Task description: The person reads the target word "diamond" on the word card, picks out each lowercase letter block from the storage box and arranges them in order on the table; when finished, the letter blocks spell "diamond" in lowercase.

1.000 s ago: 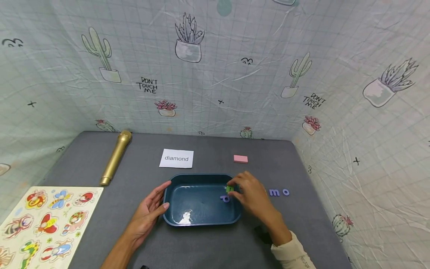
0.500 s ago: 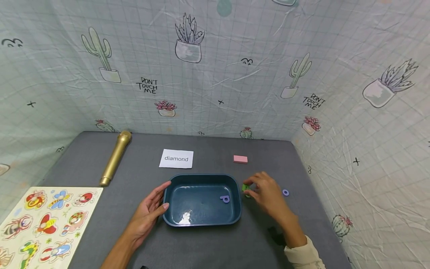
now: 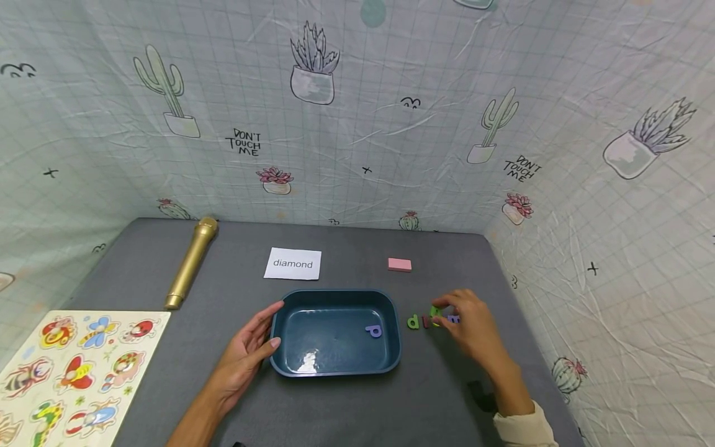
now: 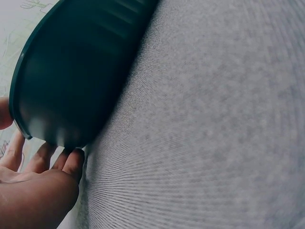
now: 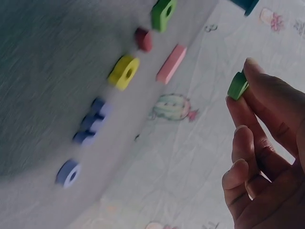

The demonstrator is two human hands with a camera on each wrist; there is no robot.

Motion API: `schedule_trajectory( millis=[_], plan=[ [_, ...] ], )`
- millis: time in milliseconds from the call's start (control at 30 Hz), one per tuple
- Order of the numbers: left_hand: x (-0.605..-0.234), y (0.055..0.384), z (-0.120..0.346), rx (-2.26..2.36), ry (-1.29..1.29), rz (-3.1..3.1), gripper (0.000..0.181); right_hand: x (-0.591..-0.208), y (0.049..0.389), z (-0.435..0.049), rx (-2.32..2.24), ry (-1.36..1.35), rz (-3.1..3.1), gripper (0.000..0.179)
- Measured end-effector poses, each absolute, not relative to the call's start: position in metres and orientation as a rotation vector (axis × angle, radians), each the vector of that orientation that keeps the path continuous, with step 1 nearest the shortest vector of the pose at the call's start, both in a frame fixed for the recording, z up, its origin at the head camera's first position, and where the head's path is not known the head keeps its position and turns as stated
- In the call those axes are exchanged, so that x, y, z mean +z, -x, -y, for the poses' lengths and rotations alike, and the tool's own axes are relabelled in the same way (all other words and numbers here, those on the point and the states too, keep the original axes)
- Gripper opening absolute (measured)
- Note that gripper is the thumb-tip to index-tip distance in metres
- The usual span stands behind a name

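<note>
My left hand (image 3: 248,347) holds the left end of a dark blue tray (image 3: 335,374), its fingers against the wall in the left wrist view. One purple letter (image 3: 373,331) lies inside the tray near its right end. Between thumb and fingertips, my right hand (image 3: 472,329) pinches a small green letter (image 5: 238,86), raised over the row of letters right of the tray. That row has a green d (image 3: 413,322), a red letter (image 3: 426,321), a yellow letter (image 5: 124,72), a purple m (image 5: 91,121) and a purple o (image 5: 68,173). In the head view the right hand hides the o.
Behind the tray lie a white card (image 3: 293,264) reading "diamond" and a pink block (image 3: 399,265). A gold microphone (image 3: 192,264) is at the back left, with a sticker-like board of insect pictures (image 3: 84,379) at the front left. Printed cloth (image 3: 357,124) stands behind the table.
My right hand has lifted the green letter out of the tray and carried it right, over the letter row. The left hand and tray have stayed in place.
</note>
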State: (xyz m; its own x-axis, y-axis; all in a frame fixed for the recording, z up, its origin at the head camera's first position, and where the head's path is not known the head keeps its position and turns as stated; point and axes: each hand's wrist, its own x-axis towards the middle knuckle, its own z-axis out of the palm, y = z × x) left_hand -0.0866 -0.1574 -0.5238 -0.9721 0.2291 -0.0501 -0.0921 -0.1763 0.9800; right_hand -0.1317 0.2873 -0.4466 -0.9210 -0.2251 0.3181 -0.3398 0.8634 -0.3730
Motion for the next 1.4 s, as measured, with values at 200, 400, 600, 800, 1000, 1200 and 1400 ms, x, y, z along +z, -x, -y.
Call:
schedule_trajectory(
  millis=[200,400,600,800,1000,1200,1400],
  plan=[
    [-0.525,0.086,0.158,2.257,-0.165,-1.868,0.068,-0.450,0.130,-0.309,0.603,-0.380,2.763,0.026],
    [-0.525,0.086,0.158,2.251,-0.157,-1.871,0.068,-0.453,0.129,-0.331,0.583,-0.335,2.761,0.026],
    [-0.524,0.085,0.158,2.246,-0.147,-1.873,0.068,-0.460,0.130,-0.357,0.520,-0.317,2.747,0.027],
    [-0.524,0.085,0.158,2.248,-0.153,-1.870,0.068,-0.465,0.132,-0.380,0.485,-0.285,2.773,0.028],
    [-0.524,0.086,0.157,2.243,-0.144,-1.871,0.068,-0.471,0.136,-0.397,0.465,-0.263,2.847,0.027],
    [-0.525,0.086,0.158,2.261,-0.172,-1.848,0.069,-0.476,0.146,-0.407,0.461,-0.241,2.956,0.025],
    [-0.526,0.085,0.159,2.276,-0.205,-1.830,0.069,-0.481,0.155,-0.414,0.450,-0.229,3.028,0.023]
  ],
)
